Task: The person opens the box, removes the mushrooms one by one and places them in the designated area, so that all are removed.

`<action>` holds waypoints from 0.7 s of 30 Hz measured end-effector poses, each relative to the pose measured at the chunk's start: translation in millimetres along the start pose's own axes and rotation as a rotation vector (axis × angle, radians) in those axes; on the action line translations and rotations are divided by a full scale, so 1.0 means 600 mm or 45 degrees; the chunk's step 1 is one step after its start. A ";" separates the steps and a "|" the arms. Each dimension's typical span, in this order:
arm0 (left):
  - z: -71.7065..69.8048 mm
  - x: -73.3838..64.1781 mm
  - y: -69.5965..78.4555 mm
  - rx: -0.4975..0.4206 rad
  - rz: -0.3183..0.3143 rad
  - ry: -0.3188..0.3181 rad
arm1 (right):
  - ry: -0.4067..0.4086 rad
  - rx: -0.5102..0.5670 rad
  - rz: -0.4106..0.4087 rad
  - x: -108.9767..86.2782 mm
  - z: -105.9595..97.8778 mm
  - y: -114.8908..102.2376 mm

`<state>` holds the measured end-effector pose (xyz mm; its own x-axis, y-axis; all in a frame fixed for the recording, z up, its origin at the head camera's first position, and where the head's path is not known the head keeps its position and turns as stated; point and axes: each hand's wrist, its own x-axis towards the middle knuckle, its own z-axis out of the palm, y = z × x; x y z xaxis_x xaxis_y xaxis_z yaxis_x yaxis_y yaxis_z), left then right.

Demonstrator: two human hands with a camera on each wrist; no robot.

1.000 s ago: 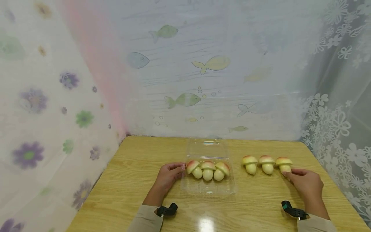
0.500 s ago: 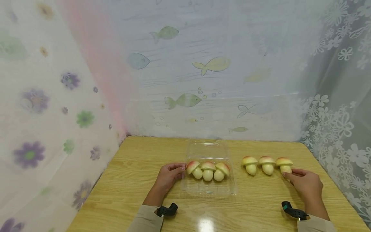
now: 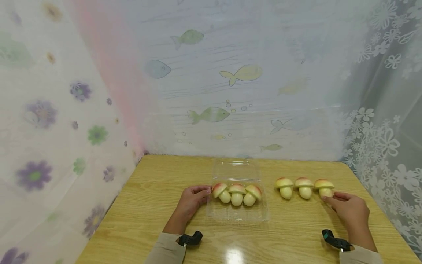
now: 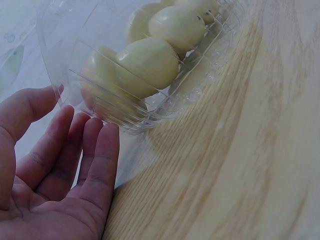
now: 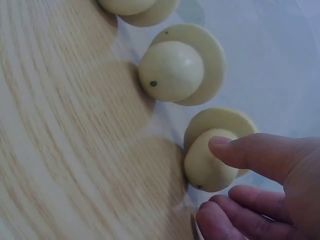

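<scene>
In the head view, a clear plastic clamshell box lies with its lid raised at the back. Three toy mushrooms, pale yellow with reddish caps, sit side by side in it. My left hand pinches the box's left rim between thumb and fingers, as the left wrist view shows. To the right, three more mushrooms stand in a row on the table. Beside the rightmost mushroom is my right hand. In the right wrist view its thumb overlaps the stem, while the other fingers lie apart from it below.
The wooden table ends at a fish-patterned curtain behind. Flowered curtains stand at the left and right. The row's other mushrooms, a left one and a middle one, stand between the box and my right hand.
My right hand has shifted slightly to the right, away from the rightmost mushroom. The left hand and the box have stayed in place.
</scene>
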<state>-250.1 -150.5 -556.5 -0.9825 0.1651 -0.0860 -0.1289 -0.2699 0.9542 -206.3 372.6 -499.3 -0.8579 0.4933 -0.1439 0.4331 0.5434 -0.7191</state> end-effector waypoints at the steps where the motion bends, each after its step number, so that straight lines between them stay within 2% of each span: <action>1: 0.000 0.000 0.000 -0.001 0.000 0.000 | 0.001 -0.009 -0.004 -0.001 -0.001 -0.001; 12: -0.002 0.001 0.000 -0.002 0.009 -0.007 | 0.014 -0.071 -0.099 -0.018 -0.021 -0.033; 16: -0.002 0.000 0.001 0.002 0.018 -0.025 | 0.029 -0.074 -0.178 -0.030 -0.023 -0.052; 21: -0.002 0.000 0.003 -0.004 0.017 -0.041 | 0.058 -0.084 -0.341 -0.058 -0.011 -0.085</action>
<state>-250.7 -152.1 -555.1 -0.9794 0.1916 -0.0638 -0.1161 -0.2756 0.9542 -196.4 332.3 -453.3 -0.9316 0.3552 0.0775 0.2106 0.7010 -0.6813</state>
